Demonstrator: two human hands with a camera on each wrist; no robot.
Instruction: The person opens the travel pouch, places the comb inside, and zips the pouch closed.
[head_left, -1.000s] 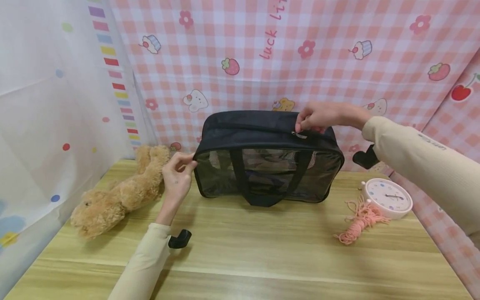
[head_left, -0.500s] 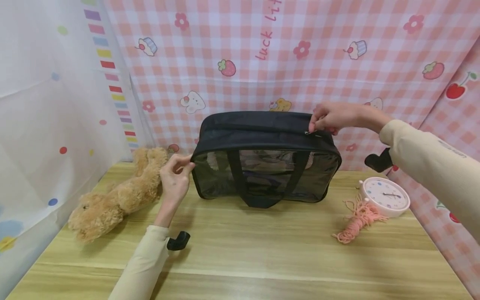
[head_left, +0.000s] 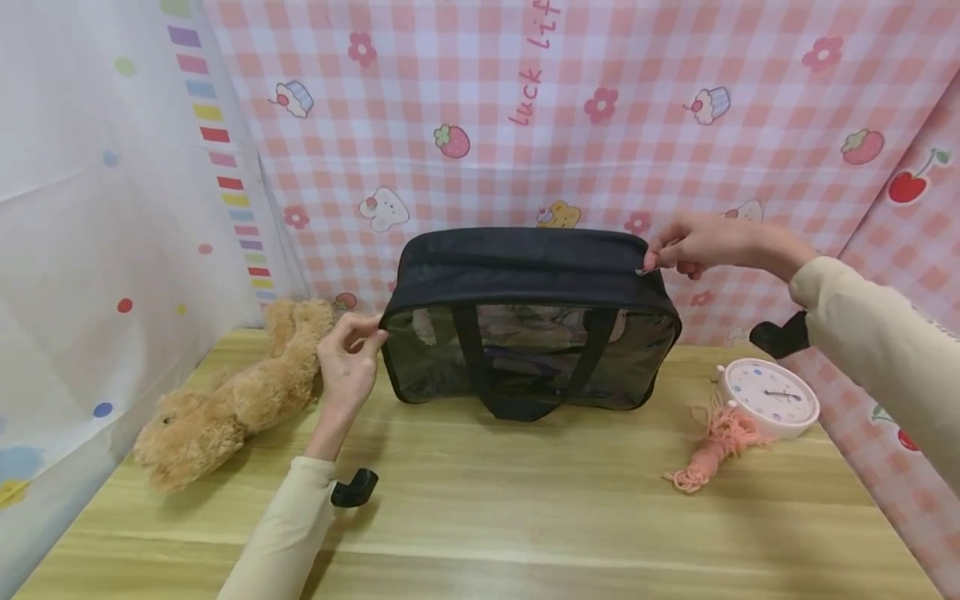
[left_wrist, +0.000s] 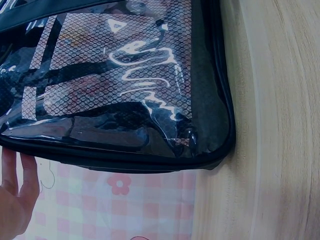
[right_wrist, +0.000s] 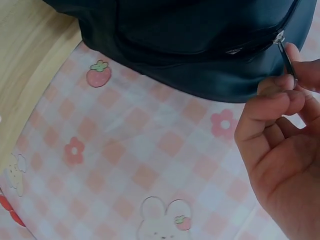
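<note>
A black bag [head_left: 517, 287] with a see-through front and dark carry handles stands upright at the back of the table. My left hand [head_left: 349, 367] pinches its upper left edge between thumb and fingers. In the left wrist view only part of that hand [left_wrist: 17, 205] shows, at the bag's border. At the top right of the bag, my right hand [head_left: 712, 243] pinches the zipper pull [right_wrist: 287, 59], a dark tab on a metal slider [right_wrist: 278, 37]. The zipper line runs along the bag's top. Mesh shows through the clear panel [left_wrist: 125, 65].
A fluffy tan plush toy [head_left: 232, 408] lies left of the bag. To the right are a round pale pink clock [head_left: 772, 396] and a bundle of pink yarn [head_left: 712, 454]. A pink checked cloth [head_left: 487, 100] hangs right behind the bag.
My right hand has moved right along the bag's top, taking the zipper pull toward the right end. The left hand keeps its pinch on the left edge.
</note>
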